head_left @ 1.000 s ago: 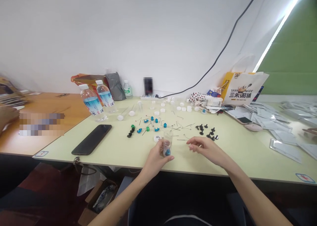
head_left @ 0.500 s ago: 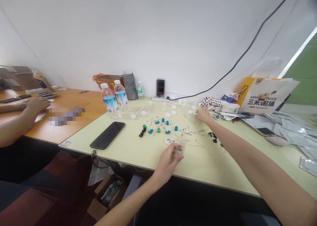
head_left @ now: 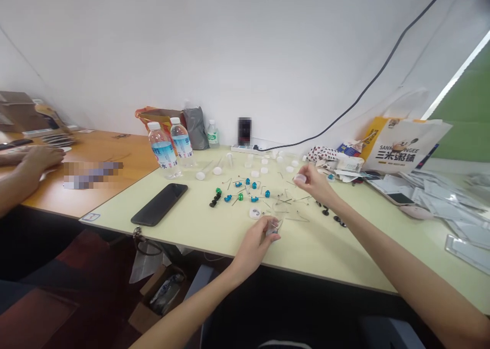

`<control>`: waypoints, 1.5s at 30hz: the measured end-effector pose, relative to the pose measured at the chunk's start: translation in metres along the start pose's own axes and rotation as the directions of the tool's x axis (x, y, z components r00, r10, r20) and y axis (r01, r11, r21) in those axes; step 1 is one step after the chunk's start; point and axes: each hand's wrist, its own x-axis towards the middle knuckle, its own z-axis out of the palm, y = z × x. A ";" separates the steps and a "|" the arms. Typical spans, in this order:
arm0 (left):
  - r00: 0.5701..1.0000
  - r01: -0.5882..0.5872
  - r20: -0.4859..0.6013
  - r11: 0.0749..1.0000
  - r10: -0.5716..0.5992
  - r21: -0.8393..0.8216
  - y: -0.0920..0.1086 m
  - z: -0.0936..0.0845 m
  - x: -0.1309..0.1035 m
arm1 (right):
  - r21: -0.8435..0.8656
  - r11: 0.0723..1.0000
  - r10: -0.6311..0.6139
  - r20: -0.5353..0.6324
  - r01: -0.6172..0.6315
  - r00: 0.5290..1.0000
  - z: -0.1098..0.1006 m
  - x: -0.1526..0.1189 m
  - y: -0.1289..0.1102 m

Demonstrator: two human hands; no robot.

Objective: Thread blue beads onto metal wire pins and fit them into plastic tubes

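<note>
My left hand [head_left: 252, 243] is closed around a clear plastic tube [head_left: 274, 227] just above the front of the table. To its upper right, my right hand [head_left: 317, 184] pinches a white round cap [head_left: 300, 177] in its fingertips. Beside the left hand's fingers, a white round piece with a dark mark [head_left: 255, 213] lies on the table. Thin metal L-shaped keys [head_left: 297, 219] are scattered between the hands. Left of them are several small blue metal parts [head_left: 254, 185], a green part [head_left: 241, 197] and black parts [head_left: 213, 202].
A black phone [head_left: 160, 204] lies left, with two water bottles [head_left: 164, 152] behind it. White-capped clear tubes [head_left: 217, 170] lie towards the wall. On the right are a paper bag [head_left: 406, 145] and piled white packets [head_left: 444, 191]. Another person's hand [head_left: 42, 160] rests on the brown table.
My right hand has come back towards me from the capped tubes near the wall, with a white cap in its fingers. The left hand still holds the clear tube, nearly in place.
</note>
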 end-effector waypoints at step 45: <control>0.998 0.005 0.061 0.998 -0.009 0.068 0.009 -0.001 0.004 | 0.035 0.946 -0.283 -0.390 0.322 0.876 0.088 -0.074 -0.094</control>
